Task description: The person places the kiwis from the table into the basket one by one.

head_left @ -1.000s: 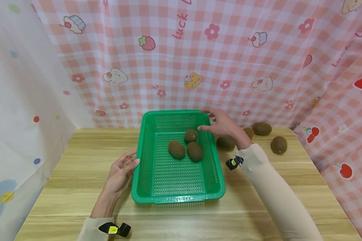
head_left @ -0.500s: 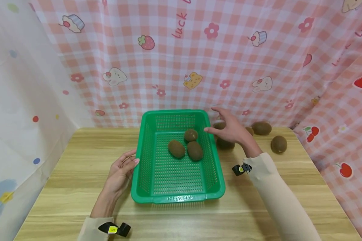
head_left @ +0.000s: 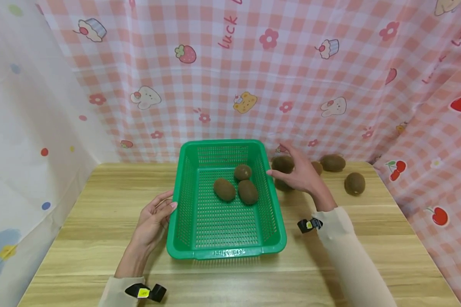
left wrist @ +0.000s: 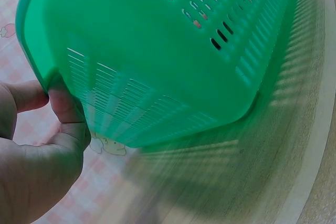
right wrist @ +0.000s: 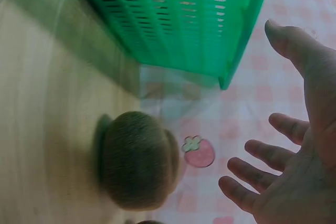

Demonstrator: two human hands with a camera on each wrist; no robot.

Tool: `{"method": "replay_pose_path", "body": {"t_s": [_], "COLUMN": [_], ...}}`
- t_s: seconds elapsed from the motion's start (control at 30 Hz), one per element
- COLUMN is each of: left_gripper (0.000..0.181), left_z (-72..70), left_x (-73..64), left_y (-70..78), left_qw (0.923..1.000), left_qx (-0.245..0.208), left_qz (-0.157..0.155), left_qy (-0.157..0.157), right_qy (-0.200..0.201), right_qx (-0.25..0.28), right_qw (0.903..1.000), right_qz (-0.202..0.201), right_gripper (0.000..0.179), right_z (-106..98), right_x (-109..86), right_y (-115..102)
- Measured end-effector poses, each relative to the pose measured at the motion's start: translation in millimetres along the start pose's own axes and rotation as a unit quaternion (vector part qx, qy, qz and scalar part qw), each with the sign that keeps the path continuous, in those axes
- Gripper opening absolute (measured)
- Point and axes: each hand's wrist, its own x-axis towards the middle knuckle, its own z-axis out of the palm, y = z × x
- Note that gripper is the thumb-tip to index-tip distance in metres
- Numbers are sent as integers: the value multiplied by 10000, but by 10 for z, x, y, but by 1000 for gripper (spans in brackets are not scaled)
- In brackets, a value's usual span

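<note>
A green plastic basket (head_left: 227, 253) with slotted walls stands on the table, holding a few kiwis (head_left: 224, 189) toward its far right part. My left hand (head_left: 151, 224) pinches the basket's left rim between thumb and fingers, as the left wrist view also shows. Off the basket's right side, my right hand (head_left: 301, 172) is spread with nothing in it, its thumb tip close to the rim in the head view. Beneath and beyond that hand lie more kiwis (head_left: 283, 163), partly hidden by it. In the right wrist view a kiwi (right wrist: 137, 161) shows below the basket, apart from the fingers.
Farther right on the wooden table (head_left: 100, 221) lie other kiwis, one at the back (head_left: 333, 163) and one nearer (head_left: 355, 183). A pink checked curtain (head_left: 215, 76) hangs right behind the table, and a white curtain (head_left: 42, 128) closes the left side.
My right hand has drawn back from the basket's far right corner, moving right and nearer, uncovering a kiwi behind it. The left hand and basket stay in place.
</note>
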Motion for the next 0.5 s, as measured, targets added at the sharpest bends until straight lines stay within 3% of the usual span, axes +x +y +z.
{"method": "replay_pose_path", "body": {"t_s": [0.23, 0.5], "left_gripper": [41, 41], "left_z": [9, -7], "left_x": [4, 6], "left_y": [-2, -9], "left_qw": [10000, 10000], "left_qx": [-20, -12], "left_qz": [7, 28], "left_qy": [3, 2], "right_qy": [287, 138], "right_qx": [115, 224], "right_qw": [9995, 9987], "right_qz": [-90, 426], "right_gripper": [92, 95], "right_z": [76, 143], "right_x": [-86, -213], "right_y": [179, 351]}}
